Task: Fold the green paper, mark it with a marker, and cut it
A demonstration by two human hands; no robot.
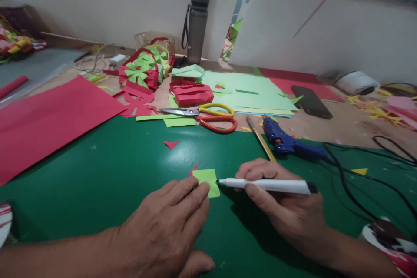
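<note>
Our left hand (pixel 166 221) pins green paper (pixel 209 177) beneath released fingers; our right hand (pixel 295 213) grasps a marker (pixel 280 185), apparently mid-marking; the next stroke needs steadiness.

Left hand (pixel 171 215) lies palm-down, right hand (pixel 291 210) pinches.

You see a small, flat square of lime-green paper (pixel 212 180) and a slim plastic marker (pixel 276 185), white along its barrel, black at both ends. Your counter (pixel 124 152) is deep green in front, brown behind. The metal scissors (pixel 192 112) have one yellow loop, one orange-red; the pistol-shaped plastic glue gun (pixel 286 141) is blue.
</note>
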